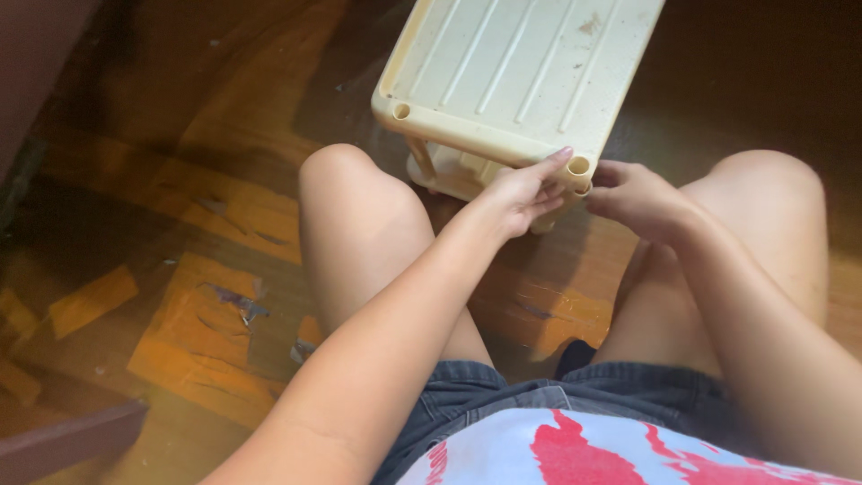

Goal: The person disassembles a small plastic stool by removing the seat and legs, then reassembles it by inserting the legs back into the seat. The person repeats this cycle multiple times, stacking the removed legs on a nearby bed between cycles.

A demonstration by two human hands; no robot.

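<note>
Cream plastic shelf (516,76), ribbed top, corner between both hands.

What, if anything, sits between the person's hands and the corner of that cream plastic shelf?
Nothing visible does. The left hand already touches the near corner of the cream ribbed plastic shelf, one finger lying along its edge, and the right hand is at the same corner post from the other side.

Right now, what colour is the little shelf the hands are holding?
The shelf is cream-yellow plastic with raised ribs, seen in the head view.
</note>
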